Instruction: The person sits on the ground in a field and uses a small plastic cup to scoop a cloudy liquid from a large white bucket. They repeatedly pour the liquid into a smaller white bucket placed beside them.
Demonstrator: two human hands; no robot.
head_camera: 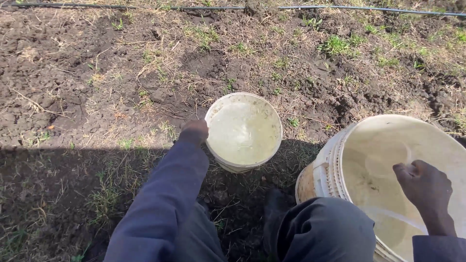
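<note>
Left hand [194, 131]: closed on the near left rim of a small white bucket [244, 131]; the fingers are hidden behind the rim, so the exact grip cannot be told. The bucket is set upright on the ground just beyond the hand and holds pale, cloudy water [242, 133].

Right hand [423, 187]: held over the mouth of a large cream bucket [330, 170], fingers curled together; whether anything is clasped cannot be told. Murky liquid [374, 187] is seen beneath the hand.

Surroundings: dark tilled soil [58, 63] with sparse grass [335, 46] lies beyond both hands. A black hose [145, 7] is laid across the far edge.
</note>
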